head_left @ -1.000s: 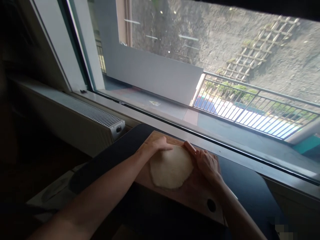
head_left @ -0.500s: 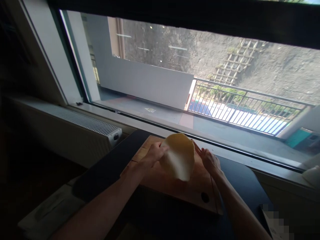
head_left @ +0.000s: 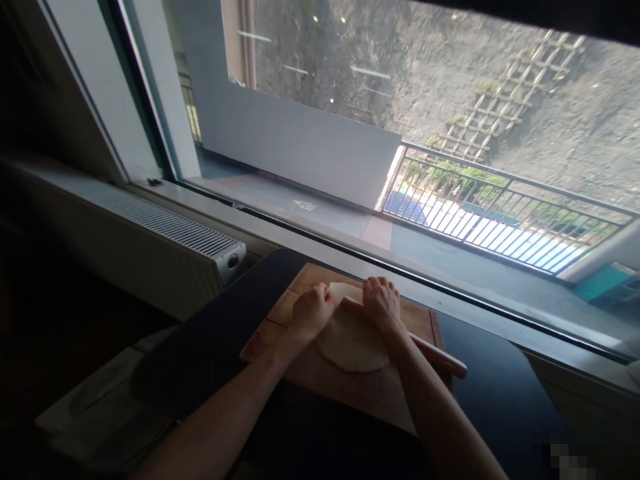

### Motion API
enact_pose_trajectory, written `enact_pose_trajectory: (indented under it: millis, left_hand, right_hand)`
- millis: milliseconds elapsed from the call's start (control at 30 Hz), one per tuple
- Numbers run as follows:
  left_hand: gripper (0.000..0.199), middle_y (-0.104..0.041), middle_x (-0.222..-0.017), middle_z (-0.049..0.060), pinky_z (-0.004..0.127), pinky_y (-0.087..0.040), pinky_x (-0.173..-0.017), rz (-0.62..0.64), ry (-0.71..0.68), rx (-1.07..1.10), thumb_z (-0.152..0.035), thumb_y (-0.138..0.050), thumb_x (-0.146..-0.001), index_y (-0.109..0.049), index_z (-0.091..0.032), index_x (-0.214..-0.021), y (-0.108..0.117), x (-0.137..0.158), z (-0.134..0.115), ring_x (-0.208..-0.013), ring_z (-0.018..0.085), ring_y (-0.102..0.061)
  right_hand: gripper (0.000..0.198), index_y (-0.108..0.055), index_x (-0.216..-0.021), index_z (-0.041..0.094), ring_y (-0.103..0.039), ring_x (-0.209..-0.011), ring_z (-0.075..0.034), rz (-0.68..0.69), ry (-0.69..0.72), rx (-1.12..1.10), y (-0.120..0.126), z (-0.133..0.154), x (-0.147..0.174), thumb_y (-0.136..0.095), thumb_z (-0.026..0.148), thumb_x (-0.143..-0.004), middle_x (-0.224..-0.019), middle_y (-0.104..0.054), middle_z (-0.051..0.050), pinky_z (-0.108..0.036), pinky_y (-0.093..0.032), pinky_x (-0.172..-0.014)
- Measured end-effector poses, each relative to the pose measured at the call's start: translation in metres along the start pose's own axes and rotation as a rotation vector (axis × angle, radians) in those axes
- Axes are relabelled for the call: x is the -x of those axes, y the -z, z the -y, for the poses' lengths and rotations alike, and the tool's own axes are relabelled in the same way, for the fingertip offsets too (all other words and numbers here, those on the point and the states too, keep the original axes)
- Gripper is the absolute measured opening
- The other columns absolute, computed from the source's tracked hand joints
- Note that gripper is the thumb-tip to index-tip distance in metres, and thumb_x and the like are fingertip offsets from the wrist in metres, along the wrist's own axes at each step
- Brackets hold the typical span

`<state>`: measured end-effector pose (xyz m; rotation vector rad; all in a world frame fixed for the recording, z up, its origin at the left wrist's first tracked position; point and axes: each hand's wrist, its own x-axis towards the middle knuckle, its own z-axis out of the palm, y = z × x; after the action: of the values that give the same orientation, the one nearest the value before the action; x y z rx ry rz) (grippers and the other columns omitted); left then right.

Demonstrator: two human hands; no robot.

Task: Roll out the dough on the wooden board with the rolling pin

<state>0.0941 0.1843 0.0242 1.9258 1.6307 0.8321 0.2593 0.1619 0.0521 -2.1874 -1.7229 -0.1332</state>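
A round, flat sheet of dough (head_left: 353, 347) lies on a wooden cutting board (head_left: 400, 410). My left hand (head_left: 313, 310) is closed at the dough's left edge, with its fingers curled and partly hidden. Across the dough's far part runs a wooden rolling pin (head_left: 437, 353), its right end jutting past the board. My right hand (head_left: 381, 303) is wrapped over the pin near its left end, pressing it against the dough.
Under the board is a dark table (head_left: 490, 380) with rounded corners, set against the sill of a large window (head_left: 320, 153). A white radiator (head_left: 165, 233) stands to the left. A pale, flat object (head_left: 95, 400) sits low at the left, below the table.
The dough was lifted and curved between my hands; now it lies flat on the board. My right hand has moved left over the dough, with the rolling pin under it.
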Motion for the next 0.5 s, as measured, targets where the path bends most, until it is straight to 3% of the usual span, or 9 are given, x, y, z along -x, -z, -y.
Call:
enact_pose_trajectory:
  millis: [133,333,400,500]
  left_hand:
    - [0.027,-0.068,-0.083,0.007,0.028,-0.041,-0.069,-0.108,-0.098,-0.081,-0.035,-0.039,-0.088,-0.058,-0.02,-0.102,-0.006,0.013,0.007,-0.077,0.02,-0.064]
    - [0.029,-0.067,-0.102,0.004,0.025,-0.045,-0.074,-0.191,-0.139,0.107,-0.031,-0.039,-0.089,-0.052,-0.023,-0.114,-0.008,0.011,0.013,-0.087,0.017,-0.064]
    - [0.029,-0.068,-0.102,0.004,0.025,-0.046,-0.073,-0.208,-0.143,0.124,-0.031,-0.039,-0.089,-0.052,-0.022,-0.114,-0.008,0.011,0.012,-0.085,0.017,-0.064]
    - [0.029,-0.069,-0.096,0.004,0.026,-0.046,-0.069,-0.205,-0.143,0.135,-0.032,-0.039,-0.089,-0.052,-0.022,-0.113,-0.006,0.013,0.011,-0.08,0.018,-0.065]
  right_hand:
    - [0.043,-0.058,-0.105,0.018,-0.049,-0.1,-0.022,-0.054,-0.069,0.02,0.004,-0.005,-0.019,-0.018,0.033,-0.096,-0.111,-0.056,-0.011,-0.035,-0.034,-0.085]
    - [0.032,-0.055,-0.109,0.024,-0.038,-0.117,-0.021,-0.115,0.3,-0.011,-0.004,0.016,0.053,-0.029,0.035,-0.094,-0.117,-0.055,-0.005,-0.036,-0.024,-0.1]
    - [0.033,-0.057,-0.105,0.024,-0.036,-0.119,-0.022,-0.057,0.265,0.033,-0.005,0.014,0.047,-0.03,0.038,-0.094,-0.115,-0.055,-0.006,-0.039,-0.024,-0.1]
    - [0.038,-0.06,-0.098,0.022,-0.042,-0.111,-0.025,0.087,0.073,0.111,-0.003,0.0,0.003,-0.033,0.047,-0.091,-0.11,-0.057,-0.009,-0.041,-0.031,-0.092]
